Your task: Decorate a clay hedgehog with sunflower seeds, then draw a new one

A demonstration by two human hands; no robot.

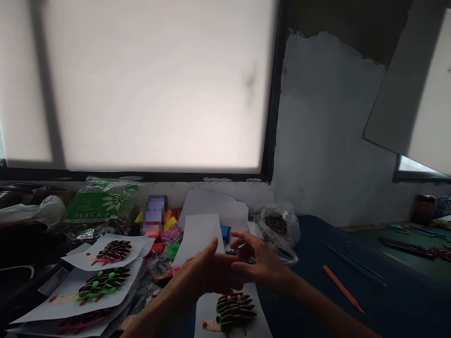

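Observation:
My left hand [206,272] and my right hand [262,263] meet above a sheet of white paper [202,310]. My left thumb points up and its fingers stretch toward the right hand. The right fingers are bent and spread apart, with the thumb close to the left fingers. I can make out nothing held in either hand; the space between the palms is partly hidden. Below them on the paper lies a hedgehog picture [235,312] with striped seeds as spines, a pale clay snout and two pink dots.
Finished-looking hedgehog sheets [38,307] are stacked at left. Behind are a green seed bag [102,202], coloured clay packs [171,232], blank paper [202,230] and a plastic bag of seeds [278,225]. An orange clay tool [343,288] and a blue pen-like stick [355,265] lie right.

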